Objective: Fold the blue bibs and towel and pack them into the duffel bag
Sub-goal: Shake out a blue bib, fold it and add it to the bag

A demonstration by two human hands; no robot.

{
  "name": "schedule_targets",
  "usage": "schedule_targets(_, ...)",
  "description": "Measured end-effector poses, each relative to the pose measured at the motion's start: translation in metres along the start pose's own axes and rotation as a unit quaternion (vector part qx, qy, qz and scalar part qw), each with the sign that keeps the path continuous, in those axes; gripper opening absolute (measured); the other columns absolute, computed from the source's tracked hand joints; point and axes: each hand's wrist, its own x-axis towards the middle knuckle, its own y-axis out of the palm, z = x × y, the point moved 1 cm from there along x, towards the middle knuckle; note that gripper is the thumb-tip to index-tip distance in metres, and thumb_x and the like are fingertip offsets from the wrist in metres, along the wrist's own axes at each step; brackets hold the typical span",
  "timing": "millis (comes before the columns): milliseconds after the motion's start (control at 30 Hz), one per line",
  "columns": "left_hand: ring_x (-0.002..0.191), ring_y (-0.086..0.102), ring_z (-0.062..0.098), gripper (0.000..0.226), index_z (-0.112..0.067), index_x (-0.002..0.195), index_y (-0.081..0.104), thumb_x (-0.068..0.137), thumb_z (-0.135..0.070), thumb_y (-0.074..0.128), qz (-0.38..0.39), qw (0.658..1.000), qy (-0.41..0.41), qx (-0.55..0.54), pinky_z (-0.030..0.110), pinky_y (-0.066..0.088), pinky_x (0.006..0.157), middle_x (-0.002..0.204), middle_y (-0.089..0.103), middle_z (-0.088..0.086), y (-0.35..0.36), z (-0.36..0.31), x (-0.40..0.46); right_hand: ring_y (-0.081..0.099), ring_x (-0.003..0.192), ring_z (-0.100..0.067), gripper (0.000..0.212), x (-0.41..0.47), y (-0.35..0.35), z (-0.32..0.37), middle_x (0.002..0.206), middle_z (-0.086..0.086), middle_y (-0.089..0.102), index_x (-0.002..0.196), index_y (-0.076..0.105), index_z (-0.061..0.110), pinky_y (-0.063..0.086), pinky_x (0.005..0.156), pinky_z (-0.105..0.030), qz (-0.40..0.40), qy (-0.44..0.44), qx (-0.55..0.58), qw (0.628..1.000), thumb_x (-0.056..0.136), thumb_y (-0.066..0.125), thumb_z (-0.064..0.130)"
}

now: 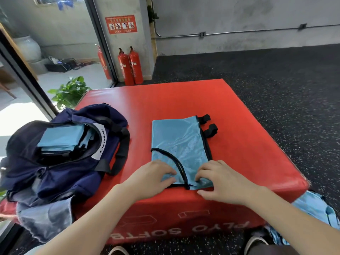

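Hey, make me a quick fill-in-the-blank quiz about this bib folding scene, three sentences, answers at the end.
1. Both hands, the left hand and the right hand, rest on the near edge of the blue ____.
2. The bib lies on a ____ plyo box.
3. Folded blue pieces already sit inside the open navy ____.

Answers: bib; red; duffel bag
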Motion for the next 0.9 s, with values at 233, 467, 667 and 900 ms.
schedule_targets(233, 0.113, 0.053, 0.000, 0.048, -0.030, 0.119, 0.069, 0.092, -0.066, 0.053, -0.033, 0.999, -0.008, -0.033, 0.025, 0.044, 0.101, 0.116, 0.066, -0.019, 0.006, 0.003, -0.015, 0.056, 0.081, -0.005, 0.014, 0.012, 0.011, 0.007, 0.079, 0.016, 0.062, 0.078, 0.066, 0.029, 0.039, 0.096, -0.030, -0.065, -0.028, -0.064, 0.995, 0.085, 0.054, 0.033)
schedule_targets(467, 0.109, 0.054, 0.011, 0.070, -0.030, 0.129, 0.062, 0.083, -0.081, 0.047, -0.049, 0.997, -0.043, 0.046, 0.030, 0.046, 0.094, 0.112, 0.065, -0.011, 0.008, -0.018, -0.011, 0.045, 0.099, -0.001, 0.010, 0.018, -0.006, -0.001, 0.086, 0.016, 0.061, 0.092, 0.058, 0.031, 0.027, 0.105, -0.015, -0.059, 0.084, 0.078, 0.992, 0.092, 0.059, 0.041)
schedule_targets(667, 0.092, 0.062, 0.021, 0.020, -0.026, 0.102, 0.065, 0.091, -0.030, 0.049, -0.084, 0.992, -0.086, 0.048, 0.036, 0.048, 0.072, 0.092, 0.067, -0.004, 0.004, -0.015, 0.002, 0.051, 0.085, -0.007, 0.013, 0.024, -0.011, 0.001, 0.081, 0.013, 0.059, 0.101, 0.055, 0.029, 0.041, 0.069, -0.025, -0.061, 0.076, 0.008, 0.995, 0.097, 0.052, 0.042)
schedule_targets(900, 0.058, 0.055, 0.003, 0.010, -0.030, 0.086, 0.072, 0.089, -0.024, 0.064, -0.102, 0.959, -0.111, -0.238, 0.029, 0.048, 0.060, 0.069, 0.066, -0.004, -0.016, -0.010, 0.001, 0.042, 0.049, -0.008, 0.010, 0.019, -0.038, -0.002, 0.059, 0.004, 0.056, 0.079, 0.057, 0.029, 0.037, 0.051, -0.035, -0.070, 0.121, 0.201, 0.970, 0.086, 0.062, 0.025)
